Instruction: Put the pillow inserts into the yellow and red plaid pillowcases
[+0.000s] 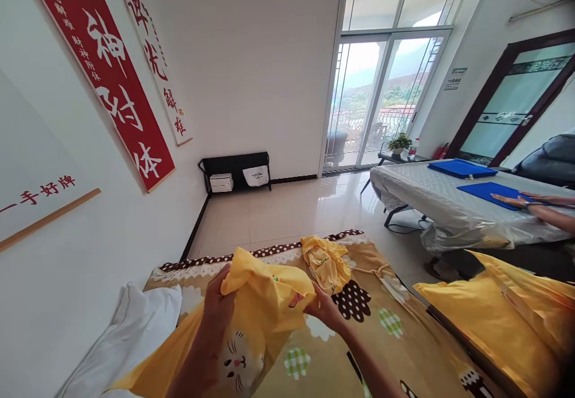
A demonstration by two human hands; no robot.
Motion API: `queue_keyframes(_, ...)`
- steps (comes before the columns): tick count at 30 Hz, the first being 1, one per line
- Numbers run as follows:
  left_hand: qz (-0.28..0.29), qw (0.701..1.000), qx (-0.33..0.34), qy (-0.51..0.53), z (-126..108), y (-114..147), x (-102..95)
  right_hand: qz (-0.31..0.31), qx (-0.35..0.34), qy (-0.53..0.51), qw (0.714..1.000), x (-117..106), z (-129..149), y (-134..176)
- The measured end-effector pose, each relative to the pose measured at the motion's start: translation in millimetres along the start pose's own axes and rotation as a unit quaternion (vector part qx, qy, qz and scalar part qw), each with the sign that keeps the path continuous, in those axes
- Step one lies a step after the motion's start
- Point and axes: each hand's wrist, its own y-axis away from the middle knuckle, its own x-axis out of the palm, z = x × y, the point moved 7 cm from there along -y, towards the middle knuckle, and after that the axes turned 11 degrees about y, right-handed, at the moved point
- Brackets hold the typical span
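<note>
A yellow pillowcase (274, 293) with a printed cat face is stretched between my two hands above the bed. My left hand (219, 295) is closed on its upper left edge. On the other side, my right hand (324, 309) pinches the right edge near a small printed patch. The cloth trails down to the lower left, and whether anything is inside it I cannot tell. Beyond my right hand lies a crumpled yellow cloth (327, 266) on the patterned bedsheet (359, 341). A white pillow (155, 308) rests at the left by the wall.
At the right edge is a yellow pillow-shaped item (507, 308). Behind it stands a plastic-covered table (413, 185) with blue folded pieces (462, 168); another person's hands (523, 201) press on one. A black rack (233, 163) stands against the far wall.
</note>
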Motion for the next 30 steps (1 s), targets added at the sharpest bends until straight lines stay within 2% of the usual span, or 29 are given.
queue_keyframes(2, -0.059, 0.998, -0.001, -0.013, -4, 3, -22.1, -0.012, 0.007, -0.096, 0.995, 7, 16, -15)
queue_keyframes(5, -0.171, 0.985, -0.022, -0.030, -8, 6, -72.0, -0.014, -0.001, -0.142, 0.990, -10, 37, -36)
queue_keyframes(9, -0.303, 0.951, -0.039, -0.049, -12, 11, -133.3, 0.040, -0.050, -0.056, 0.996, -49, 68, -51)
queue_keyframes(12, -0.365, 0.929, -0.046, -0.044, -5, 15, -155.3, 0.048, -0.102, 0.068, 0.991, -76, 95, -54)
queue_keyframes(14, -0.387, 0.920, -0.062, -0.020, 5, 18, -159.8, 0.036, -0.140, 0.149, 0.978, -95, 114, -55)
queue_keyframes(17, -0.388, 0.918, -0.081, 0.009, 17, 22, -160.2, -0.031, -0.194, 0.243, 0.950, -133, 141, -55)
queue_keyframes(19, -0.372, 0.925, -0.076, 0.013, 23, 22, -159.8, -0.086, -0.228, 0.279, 0.929, -158, 157, -54)
queue_keyframes(21, -0.359, 0.931, -0.060, 0.014, 29, 20, -158.1, -0.137, -0.252, 0.280, 0.916, -170, 168, -53)
queue_keyframes(23, -0.358, 0.932, -0.044, 0.030, 39, 17, -152.4, -0.203, -0.236, 0.217, 0.925, -169, 170, -56)
queue_keyframes(25, -0.352, 0.933, -0.037, 0.060, 51, 12, -140.0, -0.248, -0.162, 0.092, 0.951, -152, 156, -64)
queue_keyframes(26, -0.344, 0.935, -0.040, 0.074, 57, 9, -132.4, -0.244, -0.113, 0.023, 0.963, -139, 146, -71)
queue_keyframes(28, -0.311, 0.945, -0.064, 0.084, 67, 6, -119.3, -0.198, -0.034, -0.079, 0.976, -114, 129, -82)
queue_keyframes(30, -0.290, 0.950, -0.100, 0.060, 72, 8, -120.1, -0.155, -0.017, -0.098, 0.983, -109, 125, -86)
